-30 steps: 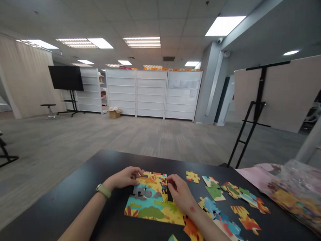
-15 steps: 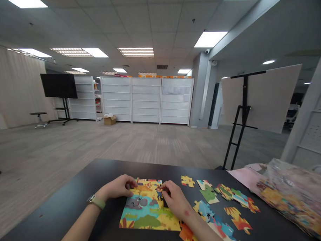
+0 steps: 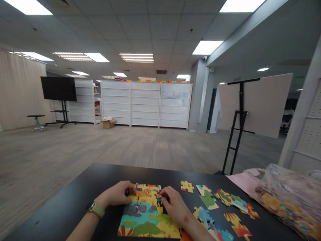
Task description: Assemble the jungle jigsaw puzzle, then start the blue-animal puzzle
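Observation:
A mostly assembled jigsaw puzzle (image 3: 144, 215) with a hippo, a crocodile and trees lies flat on the black table. My left hand (image 3: 119, 194), a watch on its wrist, rests at the puzzle's upper left edge. Its thumb and index finger are apart, touching the picture. Over the right edge, my right hand (image 3: 173, 205) has its fingertips closed on a small puzzle piece (image 3: 159, 197) beside a dark gap in the picture. The hand partly hides that gap. Loose puzzle pieces (image 3: 206, 196) are scattered to the right, some under my right forearm.
At the table's right side sits a clear plastic bag (image 3: 286, 198) of colourful pieces on pink paper. The black table (image 3: 60, 205) ends in front of a carpeted floor. Beyond stand an easel with a board (image 3: 239, 119), white shelves (image 3: 145, 104) and a screen on a stand (image 3: 58, 89).
The view has tilted slightly upward, so the table sits lower in the picture. Both hands stay at nearly the same places on the puzzle.

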Available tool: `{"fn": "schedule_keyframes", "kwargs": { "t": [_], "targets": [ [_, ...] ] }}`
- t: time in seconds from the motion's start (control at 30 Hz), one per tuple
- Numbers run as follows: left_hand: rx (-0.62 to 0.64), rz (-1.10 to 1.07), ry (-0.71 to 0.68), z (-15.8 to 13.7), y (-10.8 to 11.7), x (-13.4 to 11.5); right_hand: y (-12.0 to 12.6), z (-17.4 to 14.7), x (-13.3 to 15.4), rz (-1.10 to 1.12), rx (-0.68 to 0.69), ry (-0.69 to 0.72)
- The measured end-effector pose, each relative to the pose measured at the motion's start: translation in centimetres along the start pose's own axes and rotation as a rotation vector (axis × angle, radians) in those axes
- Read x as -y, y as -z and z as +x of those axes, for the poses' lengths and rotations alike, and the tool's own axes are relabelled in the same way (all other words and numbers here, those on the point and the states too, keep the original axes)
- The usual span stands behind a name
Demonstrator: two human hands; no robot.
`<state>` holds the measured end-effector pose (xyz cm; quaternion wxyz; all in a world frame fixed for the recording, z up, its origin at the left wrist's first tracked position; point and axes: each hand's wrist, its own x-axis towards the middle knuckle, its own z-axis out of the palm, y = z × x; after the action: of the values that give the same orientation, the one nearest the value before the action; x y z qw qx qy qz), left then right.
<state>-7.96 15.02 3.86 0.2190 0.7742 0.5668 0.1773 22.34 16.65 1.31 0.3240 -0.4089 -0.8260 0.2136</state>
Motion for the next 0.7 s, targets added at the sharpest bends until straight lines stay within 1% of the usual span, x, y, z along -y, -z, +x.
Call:
{"fn": "schedule_keyframes", "kwargs": {
  "t": [0.1,0.3,0.47,0.6,0.7],
  "targets": [
    [-0.004,-0.004,-0.004,-0.1,0.0,-0.1,0.0,0.0,0.0,0.002,-0.003,0.005],
    [0.013,-0.011,0.043,0.1,-0.2,0.3,0.2,-0.2,0.2,0.006,0.011,0.001],
    [0.013,0.002,0.054,0.4,-0.4,0.4,0.1,-0.2,0.5,0.016,0.017,-0.003],
    [0.023,0.01,0.017,0.3,-0.2,0.2,0.7,0.1,0.0,0.061,-0.049,0.062],
    [0.022,0.007,-0.012,0.3,-0.1,0.3,1.9,0.6,-1.0,0.059,-0.137,0.045]
  ]
}}
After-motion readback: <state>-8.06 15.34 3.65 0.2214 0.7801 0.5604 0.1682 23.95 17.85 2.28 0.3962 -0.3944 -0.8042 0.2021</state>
